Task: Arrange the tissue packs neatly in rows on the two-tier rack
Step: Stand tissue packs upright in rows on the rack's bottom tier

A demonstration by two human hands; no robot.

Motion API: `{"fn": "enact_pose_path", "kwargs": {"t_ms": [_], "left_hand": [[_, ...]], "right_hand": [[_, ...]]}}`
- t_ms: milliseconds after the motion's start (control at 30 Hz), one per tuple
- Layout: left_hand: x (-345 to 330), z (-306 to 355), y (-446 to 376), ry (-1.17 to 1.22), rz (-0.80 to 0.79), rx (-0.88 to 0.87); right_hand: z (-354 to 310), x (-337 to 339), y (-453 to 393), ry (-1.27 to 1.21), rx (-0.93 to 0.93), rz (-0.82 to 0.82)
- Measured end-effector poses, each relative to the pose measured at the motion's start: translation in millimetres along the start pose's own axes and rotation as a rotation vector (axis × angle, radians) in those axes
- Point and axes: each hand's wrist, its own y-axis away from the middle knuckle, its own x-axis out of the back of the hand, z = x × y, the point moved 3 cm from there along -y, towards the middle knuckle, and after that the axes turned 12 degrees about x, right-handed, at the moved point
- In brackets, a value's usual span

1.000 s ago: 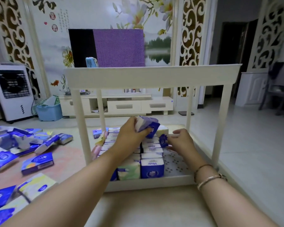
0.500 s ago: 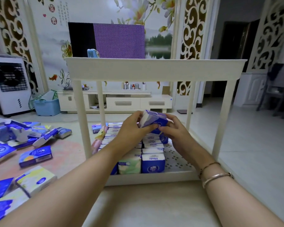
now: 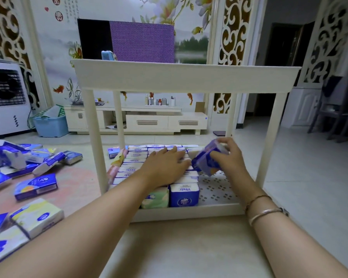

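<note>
While left hand (image 3: 165, 167) lies flat on packed rows (image 3: 137, 163), right hand (image 3: 229, 157) grips tilted pack (image 3: 206, 160)

Two-tier rack (image 3: 186, 77) stands on floor (image 3: 309, 167). Lower shelf (image 3: 217, 189): tissue packs (image 3: 184, 194) upright in rows, left and middle; right strip bare. More loose packs (image 3: 36, 186) on floor, left.

I see the left hand (image 3: 165, 167) flat on the rows of tissue packs (image 3: 137, 157) on the rack's lower tier (image 3: 215, 189). Right hand (image 3: 229, 157) holds a blue pack (image 3: 205, 161) tilted over the bare perforated side. Loose packs (image 3: 36, 186) scattered on the floor at left. Upper tier (image 3: 185, 79) contents hidden.
</note>
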Motion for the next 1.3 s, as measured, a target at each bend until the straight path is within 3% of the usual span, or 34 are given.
{"fn": "enact_pose_path", "kwargs": {"t_ms": [100,233,333,433,533,767,900,1100,1300], "left_hand": [[0,1,0,-0.016,-0.003,-0.002],[0,1,0,-0.011,-0.016,0.012],[0,1,1,-0.011,-0.027,0.01],[-1,0,1,-0.029,-0.046,0.019],[-3,0,-1,-0.039,-0.06,0.026],[-2,2,2,-0.036,-0.042,0.004],[2,4,6,0.017,-0.034,0.003],[18,4,20,0.124,0.188,0.06],[46,1,52,0.236,0.152,0.098]], "right_hand": [[7,-14,3,0.315,0.007,-0.207],[15,-25,4,0.29,-0.091,-0.32],[32,-22,5,0.457,-0.278,-0.393],[34,-26,10,0.53,-0.292,-0.495],[27,-31,14,0.525,-0.213,-0.502],[35,-33,11,0.922,-0.142,-0.481],[41,-33,13,0.901,-0.17,-0.48],[32,-22,19,0.813,-0.153,-0.432],[-2,-9,25,0.794,-0.125,-0.385]]}}
